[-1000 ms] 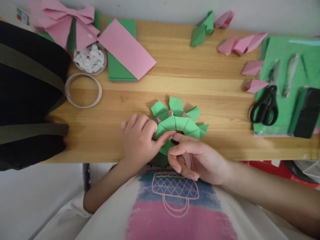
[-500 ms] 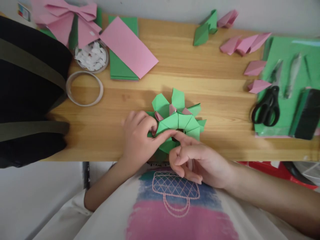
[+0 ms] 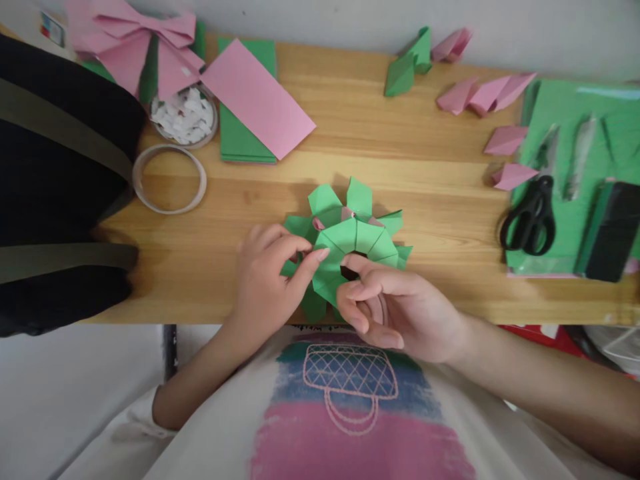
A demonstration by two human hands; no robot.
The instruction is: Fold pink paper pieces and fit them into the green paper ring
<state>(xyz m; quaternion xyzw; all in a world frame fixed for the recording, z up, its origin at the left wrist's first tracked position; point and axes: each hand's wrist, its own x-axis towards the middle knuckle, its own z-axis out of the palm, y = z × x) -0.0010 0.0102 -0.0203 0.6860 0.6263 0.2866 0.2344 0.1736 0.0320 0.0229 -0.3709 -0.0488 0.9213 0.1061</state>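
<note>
Our left hand point(image 3: 270, 273) pinches the ring point(image 3: 345, 237); our right hand point(image 3: 405, 303) curls at its middle, grip unclear. Uneven pressing could pop its folds apart.

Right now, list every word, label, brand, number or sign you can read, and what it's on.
None is readable.
Dark lettering on the shirt: partly hidden, too blurred to read.
Small multicoloured patch at upper left: too small to tell whether it bears words.
</note>
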